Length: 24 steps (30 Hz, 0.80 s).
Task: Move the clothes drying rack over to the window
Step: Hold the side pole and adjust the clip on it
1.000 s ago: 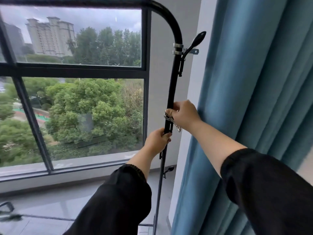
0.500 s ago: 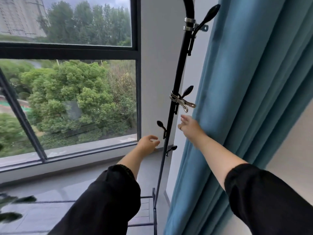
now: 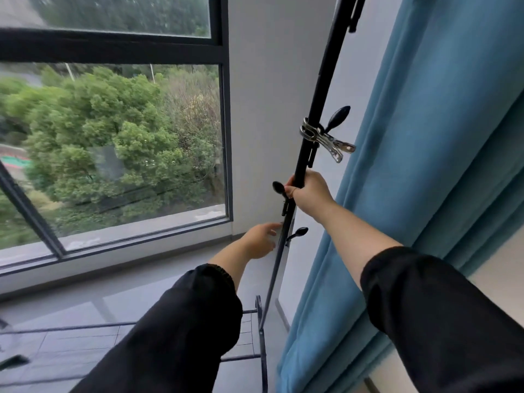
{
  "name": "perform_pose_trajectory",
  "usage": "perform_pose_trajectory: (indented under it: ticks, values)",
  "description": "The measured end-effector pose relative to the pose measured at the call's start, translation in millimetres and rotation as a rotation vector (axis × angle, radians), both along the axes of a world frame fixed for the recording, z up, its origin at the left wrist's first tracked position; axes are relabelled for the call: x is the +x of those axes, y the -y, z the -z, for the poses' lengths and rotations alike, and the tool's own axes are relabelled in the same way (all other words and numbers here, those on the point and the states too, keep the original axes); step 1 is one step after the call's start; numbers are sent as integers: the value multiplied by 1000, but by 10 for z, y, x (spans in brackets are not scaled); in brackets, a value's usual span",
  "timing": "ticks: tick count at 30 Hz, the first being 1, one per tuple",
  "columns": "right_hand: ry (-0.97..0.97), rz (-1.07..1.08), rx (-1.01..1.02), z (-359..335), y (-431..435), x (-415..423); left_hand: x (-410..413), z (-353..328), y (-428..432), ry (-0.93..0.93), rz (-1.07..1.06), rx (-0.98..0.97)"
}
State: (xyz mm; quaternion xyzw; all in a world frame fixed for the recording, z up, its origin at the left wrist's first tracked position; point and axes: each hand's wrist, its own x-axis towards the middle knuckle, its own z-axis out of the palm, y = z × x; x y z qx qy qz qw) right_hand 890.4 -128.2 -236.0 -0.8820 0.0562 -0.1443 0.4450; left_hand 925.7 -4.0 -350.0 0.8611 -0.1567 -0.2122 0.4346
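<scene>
Right hand point(image 3: 307, 194): raised, fingers wrapped closed around the rack's black upright pole point(image 3: 317, 109), forearm bare, black sleeve pushed back toward the elbow; left hand point(image 3: 259, 241): lower, open, fingers loosely spread, fingertips just beside the same pole, contact uncertain; left forearm bare, black cuffed sleeve.

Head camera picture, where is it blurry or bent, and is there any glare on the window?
Head view: daylight from the window; trees at its top smear with motion blur; faint reflection in the lower pane, no strong glare. The rack pole and curtain lean from wide-angle distortion. Right hand sharp, left hand slightly soft.
</scene>
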Motion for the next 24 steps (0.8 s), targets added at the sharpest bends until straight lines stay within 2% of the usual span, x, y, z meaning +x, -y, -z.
perform_pose_trajectory:
  ticks: [3,6,10,24]
  values:
    - [6,-18,-30,-18,60,229,252,-59,151,30,19,-29]
    - [13,-76,-79,-39,121,468,485,-39,312,78,41,33]
    - [32,-145,-154,-36,230,755,719,49,407,70,-26,2]
    - [43,-172,-156,-33,253,1736,1589,118,381,197,-62,44]
